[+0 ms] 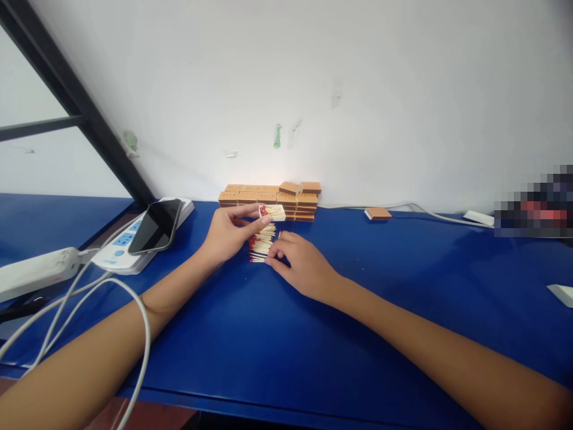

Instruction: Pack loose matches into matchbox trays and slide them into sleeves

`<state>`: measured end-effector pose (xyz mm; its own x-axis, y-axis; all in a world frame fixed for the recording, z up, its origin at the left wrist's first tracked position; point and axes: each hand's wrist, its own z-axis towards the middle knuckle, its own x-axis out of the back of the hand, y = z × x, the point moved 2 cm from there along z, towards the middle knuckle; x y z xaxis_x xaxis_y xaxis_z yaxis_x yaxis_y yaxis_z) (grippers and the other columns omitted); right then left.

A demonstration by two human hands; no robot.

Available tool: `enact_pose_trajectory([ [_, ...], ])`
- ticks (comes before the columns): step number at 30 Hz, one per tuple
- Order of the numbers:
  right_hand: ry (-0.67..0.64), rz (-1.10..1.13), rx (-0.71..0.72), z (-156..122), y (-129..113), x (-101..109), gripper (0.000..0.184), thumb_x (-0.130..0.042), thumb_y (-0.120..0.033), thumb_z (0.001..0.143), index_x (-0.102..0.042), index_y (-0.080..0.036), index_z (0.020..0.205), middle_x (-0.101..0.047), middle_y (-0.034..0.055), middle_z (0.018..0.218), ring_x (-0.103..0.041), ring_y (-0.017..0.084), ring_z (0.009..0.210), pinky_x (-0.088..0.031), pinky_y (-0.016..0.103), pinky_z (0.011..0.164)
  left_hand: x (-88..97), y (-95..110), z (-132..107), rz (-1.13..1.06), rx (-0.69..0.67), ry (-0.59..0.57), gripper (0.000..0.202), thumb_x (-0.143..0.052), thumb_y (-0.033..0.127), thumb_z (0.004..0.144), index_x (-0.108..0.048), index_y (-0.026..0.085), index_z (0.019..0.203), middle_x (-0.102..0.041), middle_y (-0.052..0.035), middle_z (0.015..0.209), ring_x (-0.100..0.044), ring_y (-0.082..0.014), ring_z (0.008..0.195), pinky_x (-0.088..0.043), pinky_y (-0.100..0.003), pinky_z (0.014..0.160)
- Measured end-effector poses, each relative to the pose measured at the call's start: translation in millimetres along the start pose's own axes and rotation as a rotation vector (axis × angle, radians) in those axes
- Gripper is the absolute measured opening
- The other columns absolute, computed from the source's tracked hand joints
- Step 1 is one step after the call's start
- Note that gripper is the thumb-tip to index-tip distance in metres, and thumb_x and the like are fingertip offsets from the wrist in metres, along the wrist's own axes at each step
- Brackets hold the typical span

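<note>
Presently, the fingers (245, 209) of my left hand (222, 236) are closed on a white match tray (278, 212), thumb in front, holding it raised over the table (250, 340). The tray contains red-tipped matches. My right hand (302, 263) is at the loose matches (260, 245), its fingers curled against their plain ends; whether they grip any, I cannot tell. The loose matches lie in a heap below the tray, red heads mostly to my left.

Rear obstruction: stacked matchboxes (259, 196) stand directly behind the tray, near the wall (380, 95); one box on top sits askew. The tray hides part of the stack's front.

Left side: a phone (156, 226) lies on a power strip (117, 254), with a white block (40, 273) beyond it. A looped white cable (147, 334) crosses in front of my left forearm. A black frame (95, 128) slants up at the back left.

Right side: a single matchbox (379, 214) lies apart from the stack. A thin cable (427, 213) runs near the wall. A white-edged object (563, 294) is cut off by the edge of view.
</note>
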<state>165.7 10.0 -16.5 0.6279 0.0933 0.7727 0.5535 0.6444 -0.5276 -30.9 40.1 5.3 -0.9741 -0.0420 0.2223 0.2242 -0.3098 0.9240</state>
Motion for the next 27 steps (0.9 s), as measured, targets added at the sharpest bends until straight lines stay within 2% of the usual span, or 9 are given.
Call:
enact_pose_trajectory([
  [8, -0.028, -0.001, 0.013, -4.4, 7.9, 11.7, 0.012, -0.067, -0.014, 0.104, -0.067, -0.02, 0.093, -0.062, 0.003, 0.097, -0.061, 0.018, 0.089, -0.046, 0.033, 0.083, -0.5, 1.0, 0.2, 0.01, -0.01, 0.005, 0.056, -0.096, 0.051, 0.076, -0.086, 0.017, 0.12, -0.085, -0.0118, 0.112, -0.08, -0.031, 0.097, -0.067, -0.046, 0.091],
  [16, -0.08, 0.08, 0.07, -6.3, 6.6, 12.8, 0.013, -0.062, -0.018, 0.107, -0.065, -0.019, 0.094, -0.06, 0.0031, 0.097, -0.058, 0.017, 0.086, -0.046, 0.033, 0.082, -0.6, 1.8, 0.5, 0.028, -0.02, -0.002, 0.055, -0.096, 0.052, 0.076, -0.087, 0.018, 0.118, -0.085, -0.0117, 0.109, -0.08, -0.0298, 0.094, -0.067, -0.043, 0.086],
  [22, -0.147, 0.077, 0.088, -8.7, 4.3, 12.4, 0.013, -0.063, -0.014, 0.103, -0.065, -0.02, 0.091, -0.061, 0.0032, 0.095, -0.059, 0.019, 0.089, -0.047, 0.034, 0.083, -0.8, 0.9, 0.5, 0.023, -0.012, -0.011, 0.058, -0.096, 0.052, 0.076, -0.086, 0.017, 0.12, -0.084, -0.0121, 0.11, -0.079, -0.0281, 0.091, -0.066, -0.042, 0.085],
  [27, -0.142, 0.085, 0.068, -9.8, 0.4, 16.4, 0.004, -0.069, -0.023, 0.103, -0.068, -0.02, 0.1, -0.063, 0.0031, 0.1, -0.059, 0.017, 0.085, -0.047, 0.033, 0.08, -1.1, 1.7, -0.2, 0.022, -0.014, -0.022, 0.057, -0.095, 0.051, 0.076, -0.086, 0.017, 0.12, -0.084, -0.0118, 0.11, -0.079, -0.0279, 0.091, -0.066, -0.043, 0.085],
])
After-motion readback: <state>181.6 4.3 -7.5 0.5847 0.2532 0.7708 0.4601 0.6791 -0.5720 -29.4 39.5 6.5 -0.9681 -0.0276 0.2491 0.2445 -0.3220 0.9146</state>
